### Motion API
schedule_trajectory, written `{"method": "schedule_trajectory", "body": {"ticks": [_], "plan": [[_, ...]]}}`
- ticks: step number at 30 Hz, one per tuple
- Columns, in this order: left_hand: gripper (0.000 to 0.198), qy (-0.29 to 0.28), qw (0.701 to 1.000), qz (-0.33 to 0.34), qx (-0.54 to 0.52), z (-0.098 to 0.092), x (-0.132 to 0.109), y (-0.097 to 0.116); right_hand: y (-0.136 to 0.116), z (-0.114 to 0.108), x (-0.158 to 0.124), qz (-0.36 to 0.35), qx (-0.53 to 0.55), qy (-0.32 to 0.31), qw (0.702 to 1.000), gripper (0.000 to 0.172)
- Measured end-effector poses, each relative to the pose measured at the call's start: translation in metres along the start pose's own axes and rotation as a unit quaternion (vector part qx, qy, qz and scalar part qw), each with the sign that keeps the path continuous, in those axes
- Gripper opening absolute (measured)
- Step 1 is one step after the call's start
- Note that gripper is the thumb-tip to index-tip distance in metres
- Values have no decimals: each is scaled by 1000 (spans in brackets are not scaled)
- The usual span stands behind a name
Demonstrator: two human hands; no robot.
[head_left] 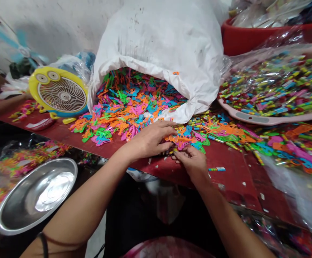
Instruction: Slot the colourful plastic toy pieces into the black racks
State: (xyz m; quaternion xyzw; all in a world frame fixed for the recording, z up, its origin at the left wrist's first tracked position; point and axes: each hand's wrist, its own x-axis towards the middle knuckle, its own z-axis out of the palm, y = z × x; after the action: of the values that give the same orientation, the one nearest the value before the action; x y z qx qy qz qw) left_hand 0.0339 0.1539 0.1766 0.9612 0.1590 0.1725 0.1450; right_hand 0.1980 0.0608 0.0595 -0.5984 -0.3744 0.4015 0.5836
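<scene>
My left hand reaches across the red table, its fingers curled over the edge of a small heap of bright plastic pieces in orange, pink and green. My right hand is closed beside it, thumb and fingertips pinched close to the left fingers. Something small and yellow shows between the two hands, too hidden to name. Behind them, a big white sack lies with its mouth towards me, and flat coloured plastic pieces spill out onto the table. A short striped stick lies right of my right hand.
A yellow fan stands at left, near another person's arm. A steel bowl sits low at left. To the right are a pink tub of striped sticks and a red tub. The red table's edge runs before me.
</scene>
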Motion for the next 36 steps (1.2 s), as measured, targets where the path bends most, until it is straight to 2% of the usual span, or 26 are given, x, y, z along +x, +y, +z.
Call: {"method": "schedule_trajectory", "body": {"ticks": [3,9,14,22,27,36], "plan": [[31,3,1000,4,-1,0,0,0,-2,-1,-3,-22,-28,3,999,36],[30,3,1000,5,-7,1,-1,-2,-7,0,-10,-114,-149,-1,982,17],[29,1,1000,-4,-16,0,-1,-1,-11,3,-8,-212,-253,-16,944,20],[30,7,1000,0,-14,0,-1,2,-11,1,-1,-262,-309,-57,912,22],[32,21,1000,10,-2,3,-1,0,-18,-2,4,-251,-306,-89,914,16],[31,13,1000,-1,-17,0,-1,1,-21,-11,17,-131,-253,-155,946,23]]}}
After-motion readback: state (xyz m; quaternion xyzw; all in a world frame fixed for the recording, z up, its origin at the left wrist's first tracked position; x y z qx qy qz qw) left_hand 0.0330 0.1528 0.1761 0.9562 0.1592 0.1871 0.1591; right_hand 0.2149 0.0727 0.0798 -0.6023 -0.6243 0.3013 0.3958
